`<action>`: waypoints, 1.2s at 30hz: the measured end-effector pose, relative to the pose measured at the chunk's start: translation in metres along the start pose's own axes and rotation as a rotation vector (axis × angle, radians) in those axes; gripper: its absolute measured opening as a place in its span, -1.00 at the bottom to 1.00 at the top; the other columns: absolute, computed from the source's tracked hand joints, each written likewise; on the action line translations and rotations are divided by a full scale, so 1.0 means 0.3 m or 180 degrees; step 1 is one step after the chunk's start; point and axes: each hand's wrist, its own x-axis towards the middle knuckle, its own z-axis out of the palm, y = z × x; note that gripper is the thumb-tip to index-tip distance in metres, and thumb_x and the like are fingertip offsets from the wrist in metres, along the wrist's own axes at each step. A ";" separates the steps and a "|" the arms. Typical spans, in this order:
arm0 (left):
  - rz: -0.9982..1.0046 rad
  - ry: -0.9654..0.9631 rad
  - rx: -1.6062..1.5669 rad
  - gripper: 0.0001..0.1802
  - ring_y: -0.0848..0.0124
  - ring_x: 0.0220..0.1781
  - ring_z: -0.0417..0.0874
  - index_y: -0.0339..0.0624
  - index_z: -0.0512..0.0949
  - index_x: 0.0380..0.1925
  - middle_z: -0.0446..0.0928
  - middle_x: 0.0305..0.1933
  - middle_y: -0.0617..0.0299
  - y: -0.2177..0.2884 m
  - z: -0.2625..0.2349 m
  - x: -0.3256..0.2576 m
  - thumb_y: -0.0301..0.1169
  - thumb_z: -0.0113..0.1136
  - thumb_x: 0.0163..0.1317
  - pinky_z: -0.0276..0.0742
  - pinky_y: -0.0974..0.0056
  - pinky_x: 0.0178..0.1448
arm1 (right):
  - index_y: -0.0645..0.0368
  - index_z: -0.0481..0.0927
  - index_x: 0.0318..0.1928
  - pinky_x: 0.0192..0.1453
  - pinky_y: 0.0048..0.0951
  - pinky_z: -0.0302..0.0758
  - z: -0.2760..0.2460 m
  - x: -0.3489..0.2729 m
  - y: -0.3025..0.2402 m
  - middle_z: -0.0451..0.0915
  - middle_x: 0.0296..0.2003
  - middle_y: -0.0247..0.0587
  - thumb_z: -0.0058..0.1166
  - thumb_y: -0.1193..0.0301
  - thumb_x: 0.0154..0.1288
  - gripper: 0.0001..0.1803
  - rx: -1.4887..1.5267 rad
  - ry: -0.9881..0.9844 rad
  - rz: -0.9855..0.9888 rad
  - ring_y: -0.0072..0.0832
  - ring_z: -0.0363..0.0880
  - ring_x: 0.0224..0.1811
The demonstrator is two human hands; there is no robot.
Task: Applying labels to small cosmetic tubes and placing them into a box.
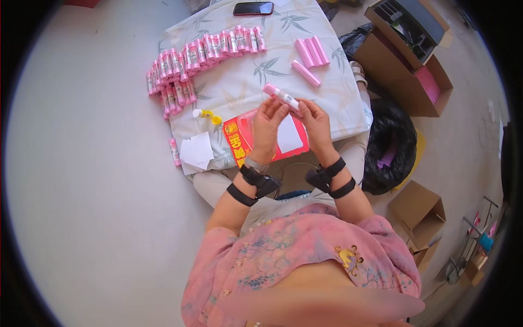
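A pink tube (272, 91) with a white label round it is held between my two hands, tilted above the table's near part. My left hand (266, 125) pinches its underside near the middle, and my right hand (315, 124) has its fingers closed at the label's right end. Below them lies a red and yellow box (233, 143) with a white sheet (289, 135) on it. To the left are a yellow glue stick (204, 114), its yellow cap (216, 120) and a pile of white paper pieces (197, 150). One labelled pink tube (174, 152) lies by the paper.
Many labelled pink tubes (200, 52) are piled at the far left; several plain ones (312, 52) lie far right. A phone (253, 8) sits at the back. Right of the table stand a bin with a black bag (389, 177) and cardboard boxes (406, 71).
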 end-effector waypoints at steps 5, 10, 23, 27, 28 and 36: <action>-0.0341 0.0173 -0.0044 -0.68 0.43 0.00 0.69 -0.31 0.52 0.11 0.64 0.03 0.19 -0.064 -0.041 0.202 -0.46 0.27 0.42 0.64 0.28 0.14 | 0.28 0.47 0.38 0.34 -0.39 0.54 0.019 0.019 0.029 0.58 0.26 -0.11 0.06 0.50 0.55 -0.56 -0.1281 0.0034 -0.0528 -0.40 0.54 0.32; 0.0582 0.0423 0.2657 -0.62 0.36 -0.21 0.75 -0.34 0.64 -0.05 0.74 -0.21 0.18 0.114 -0.332 0.758 -0.26 0.44 0.30 0.65 0.25 -0.07 | 0.29 0.46 0.37 0.36 -0.33 0.54 -0.057 0.046 0.060 0.59 0.24 -0.03 0.10 0.50 0.51 -0.53 -0.1647 0.0170 -0.0501 -0.32 0.53 0.36; 0.2454 0.1140 0.5703 -0.48 -0.07 0.12 0.57 -0.31 0.55 0.02 0.57 0.02 -0.15 0.160 -0.273 0.949 -0.24 0.46 0.15 0.51 -0.04 0.23 | 0.24 0.52 0.13 0.15 -0.07 0.48 -0.232 0.355 0.025 0.59 -0.03 0.00 0.28 0.52 0.22 -0.55 -0.4467 0.0721 -0.2019 0.01 0.53 0.05; 0.2579 0.0183 0.4247 -0.53 0.06 0.00 0.57 -0.25 0.54 0.08 0.56 -0.04 -0.02 0.076 -0.160 0.712 -0.34 0.41 0.19 0.48 0.04 0.15 | 0.19 0.55 0.16 0.15 -0.11 0.51 -0.236 0.434 0.047 0.60 -0.02 -0.08 0.30 0.50 0.19 -0.51 -0.4906 0.0638 -0.2120 -0.06 0.55 0.05; 0.2315 0.0095 0.3892 -0.54 0.08 -0.02 0.57 -0.24 0.54 0.09 0.56 -0.05 0.01 0.059 -0.128 0.623 -0.38 0.40 0.20 0.48 0.06 0.14 | 0.19 0.55 0.16 0.15 -0.11 0.51 -0.240 0.442 0.057 0.60 -0.02 -0.08 0.30 0.50 0.19 -0.51 -0.4905 0.0628 -0.2125 -0.06 0.55 0.05; 0.0455 0.0158 0.2277 -0.55 0.29 0.07 0.66 -0.27 0.54 0.18 0.62 0.04 0.03 -0.070 -0.043 0.104 -0.48 0.35 0.28 0.56 0.25 0.16 | 0.25 0.66 0.16 0.04 -0.29 0.62 -0.241 0.393 0.124 0.73 -0.11 -0.13 0.21 0.55 0.34 -0.63 -0.3709 0.0662 -0.1527 -0.18 0.69 -0.09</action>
